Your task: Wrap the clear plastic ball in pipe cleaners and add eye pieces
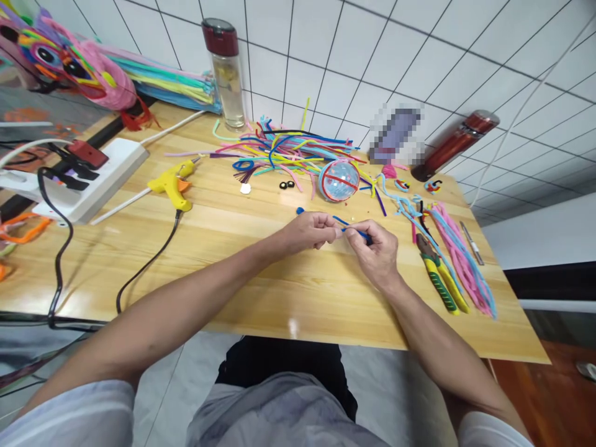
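A blue pipe cleaner (365, 237) runs between my two hands, low over the table. My left hand (313, 232) is closed, thumb and fingers pinching one end of it. Gripping the other part, my right hand (378, 251) is closed too, and its fingers hide some of the blue length. Just beyond the fingertips lies a short blue piece (341, 220). Near my left knuckles sits a small blue coil (300, 211). Behind my hands stands a clear plastic ball (339, 180) with red bands.
Loose coloured pipe cleaners (288, 149) lie in a heap at the back. A yellow glue gun (173, 184) and power strip (100, 180) are left. Pliers (437, 273), a pink-blue bundle (460, 254) and a pen-like tool (472, 242) lie right. A glass bottle (226, 81) and red flask (456, 146) stand behind.
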Motion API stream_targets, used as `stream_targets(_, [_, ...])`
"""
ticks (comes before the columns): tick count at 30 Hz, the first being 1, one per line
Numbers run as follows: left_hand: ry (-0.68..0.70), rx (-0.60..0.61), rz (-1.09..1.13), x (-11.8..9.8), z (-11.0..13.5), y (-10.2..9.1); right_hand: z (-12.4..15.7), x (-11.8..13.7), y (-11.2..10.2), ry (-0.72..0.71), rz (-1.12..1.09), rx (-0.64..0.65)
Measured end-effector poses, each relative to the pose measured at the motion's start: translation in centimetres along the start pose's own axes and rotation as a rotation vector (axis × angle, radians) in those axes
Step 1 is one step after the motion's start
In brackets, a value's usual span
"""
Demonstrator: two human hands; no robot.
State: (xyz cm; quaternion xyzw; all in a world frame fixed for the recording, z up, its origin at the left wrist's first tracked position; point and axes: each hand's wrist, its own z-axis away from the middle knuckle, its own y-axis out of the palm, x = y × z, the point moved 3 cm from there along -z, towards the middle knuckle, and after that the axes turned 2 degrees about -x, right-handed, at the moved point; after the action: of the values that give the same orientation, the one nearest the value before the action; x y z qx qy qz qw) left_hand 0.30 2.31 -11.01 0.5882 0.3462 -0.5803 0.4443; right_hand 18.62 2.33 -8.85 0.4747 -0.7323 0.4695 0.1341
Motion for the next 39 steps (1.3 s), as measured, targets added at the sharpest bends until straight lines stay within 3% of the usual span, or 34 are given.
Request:
stream_targets(5, [0.001,0.158,-0.285,0.1,0.5,0.3,-0.4,-0.6,-2.0,0.129,-0.01,-0.122])
stream_targets(8, [-0.018,0.097,-0.161,-0.1,0.6,0.4,-0.4,-0.7,-2.5,0.15,-0.029,-0.193])
stream_targets(12, [-0.038,0.056,0.106,-0.3,0.7,1.1,0.4,-0.3,-1.5,0.101,-0.054,-0.132])
stream_targets(15, [-0.036,0.068,0.137,-0.4,0.7,1.4,0.6,0.1,-1.1,0.048,-0.038,-0.084])
stream_targets(21, [0.015,0.065,-0.162,-1.4,1.0,0.3,-1.3,-0.2,-2.9,-0.003,0.008,0.08])
stream_targets(27, [0.082,0.161,-0.478,-2.5,1.3,-0.1,-2.1,-0.6,-4.5,0.0,0.102,0.19])
stream_targets(31, [0.063,0.204,-0.572,-1.7,1.1,-0.3,-2.3,-0.6,-5.2,0.032,0.089,0.121])
stream_targets(35, [0.019,0.129,-0.392,-1.0,0.8,-0.4,-2.4,-0.7,-6.0,0.058,0.083,-0.073])
stream_targets(39, [-0.045,0.054,-0.096,-0.4,0.7,0.2,-1.9,-0.5,-5.3,0.046,0.077,-0.122])
